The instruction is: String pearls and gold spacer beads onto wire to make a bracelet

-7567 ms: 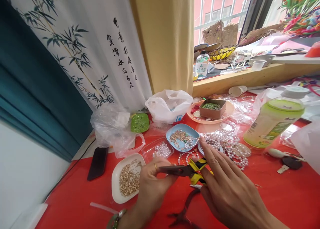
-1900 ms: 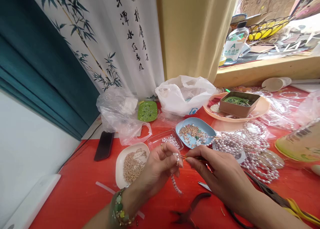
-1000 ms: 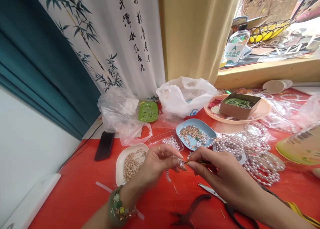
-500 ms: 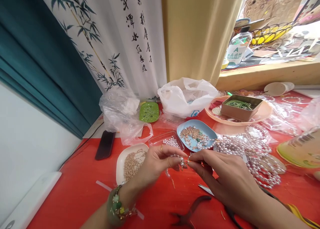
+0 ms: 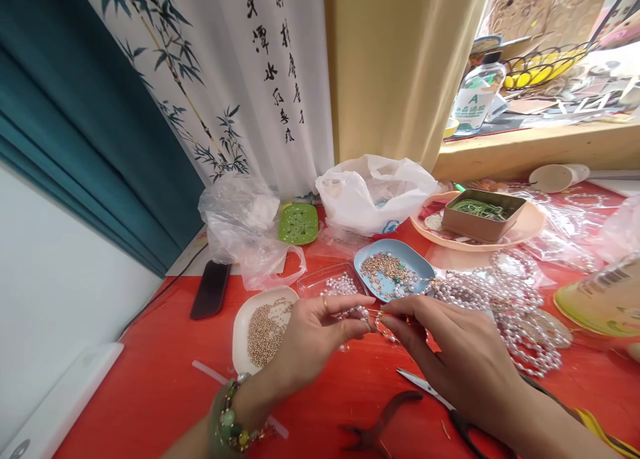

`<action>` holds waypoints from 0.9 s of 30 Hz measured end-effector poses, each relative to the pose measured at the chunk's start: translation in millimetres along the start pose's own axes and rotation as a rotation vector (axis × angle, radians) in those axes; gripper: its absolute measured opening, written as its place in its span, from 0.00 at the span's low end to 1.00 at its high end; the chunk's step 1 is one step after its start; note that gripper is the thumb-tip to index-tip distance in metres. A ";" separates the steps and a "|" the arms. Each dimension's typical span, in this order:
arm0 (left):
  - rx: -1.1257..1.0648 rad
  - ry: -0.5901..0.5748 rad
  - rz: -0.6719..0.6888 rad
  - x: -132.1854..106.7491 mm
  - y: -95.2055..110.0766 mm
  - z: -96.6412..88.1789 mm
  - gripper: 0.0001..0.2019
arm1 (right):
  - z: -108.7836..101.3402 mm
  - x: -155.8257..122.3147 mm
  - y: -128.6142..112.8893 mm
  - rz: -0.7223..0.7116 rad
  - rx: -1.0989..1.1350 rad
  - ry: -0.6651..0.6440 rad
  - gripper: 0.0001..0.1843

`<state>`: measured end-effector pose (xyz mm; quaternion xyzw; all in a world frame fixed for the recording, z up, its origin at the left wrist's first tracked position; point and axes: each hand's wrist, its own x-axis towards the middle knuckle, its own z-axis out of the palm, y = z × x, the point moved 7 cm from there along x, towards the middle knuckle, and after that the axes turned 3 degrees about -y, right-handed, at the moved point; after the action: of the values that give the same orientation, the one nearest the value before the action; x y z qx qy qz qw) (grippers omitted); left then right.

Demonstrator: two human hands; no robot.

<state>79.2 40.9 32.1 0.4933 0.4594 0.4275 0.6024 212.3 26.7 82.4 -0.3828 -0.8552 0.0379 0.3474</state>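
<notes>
My left hand (image 5: 307, 335) and my right hand (image 5: 453, 355) meet over the red table (image 5: 150, 392), fingertips pinched together on a short strand of pearl beads (image 5: 367, 315) with a thin gold pin. The left hand wears a ring and a green bead bracelet. Just behind the fingers lie a clear tray of pearls (image 5: 333, 284) and a blue dish of small gold parts (image 5: 393, 272). A white dish of gold beads (image 5: 263, 325) sits left of my left hand.
Dark-handled pliers (image 5: 383, 422) and scissors (image 5: 440, 405) lie near the front edge. A heap of pearl strands (image 5: 500, 302) spreads to the right. Plastic bags (image 5: 373, 192), a green dish (image 5: 299, 223), a phone (image 5: 210, 299), a pink plate holding a tin (image 5: 480, 215) and a bottle (image 5: 597, 295) crowd the back.
The yellow-handled pliers seen earlier are no longer in my hands. Both hands have lifted slightly, and the strand now sits gathered between the fingertips instead of dangling below the left hand.
</notes>
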 end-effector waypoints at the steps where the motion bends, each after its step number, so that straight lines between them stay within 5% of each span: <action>1: -0.001 0.003 0.001 0.0 -0.3 -0.5 0.11 | -0.1 -0.2 0.7 -0.002 0.004 0.000 0.10; 16: -0.351 -0.159 -0.063 2.4 -11.3 14.2 0.11 | -0.6 -1.4 -1.5 -0.047 0.005 0.013 0.08; 27: -0.381 -0.165 -0.099 3.6 -10.8 16.1 0.11 | 3.4 -0.6 4.6 0.000 0.124 -0.024 0.09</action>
<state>96.3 39.6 22.4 0.3806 0.3430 0.4347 0.7406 213.4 30.3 78.0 -0.3601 -0.8553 0.0955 0.3602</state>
